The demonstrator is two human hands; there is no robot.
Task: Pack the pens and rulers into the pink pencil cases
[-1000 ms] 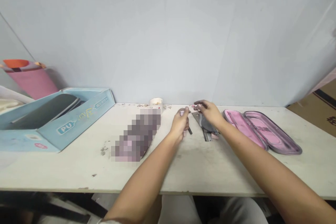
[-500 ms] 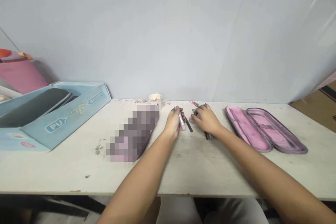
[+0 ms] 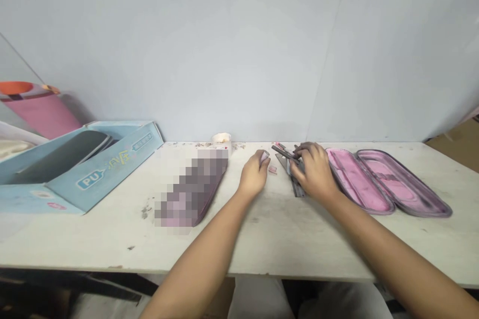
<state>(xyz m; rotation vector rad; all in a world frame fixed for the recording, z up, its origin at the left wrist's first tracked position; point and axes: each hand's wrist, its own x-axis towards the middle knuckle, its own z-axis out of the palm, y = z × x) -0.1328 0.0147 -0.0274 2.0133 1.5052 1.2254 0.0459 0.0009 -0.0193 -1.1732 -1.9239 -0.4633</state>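
Observation:
My left hand (image 3: 253, 175) rests on the white table (image 3: 112, 229), its fingers curled around a small pink-and-white pen-like thing (image 3: 264, 156). My right hand (image 3: 313, 171) lies just right of it, gripping a dark pen (image 3: 283, 151) that points up and left. It sits over a grey set square and ruler (image 3: 293, 181). A small pink piece (image 3: 273, 169) lies on the table between the two hands. An open pink pencil case (image 3: 374, 183) lies right of my right hand.
A pixelated dark object (image 3: 194, 187) lies left of my left hand. A small white cup (image 3: 221, 139) stands by the wall. A light blue cardboard box (image 3: 75, 167) sits at far left, with a pink cylinder (image 3: 37, 109) behind it.
My right hand has picked up the dark pen and moved right over the rulers. My left hand has closed tighter around the pink-and-white thing. A small pink piece now lies between the hands.

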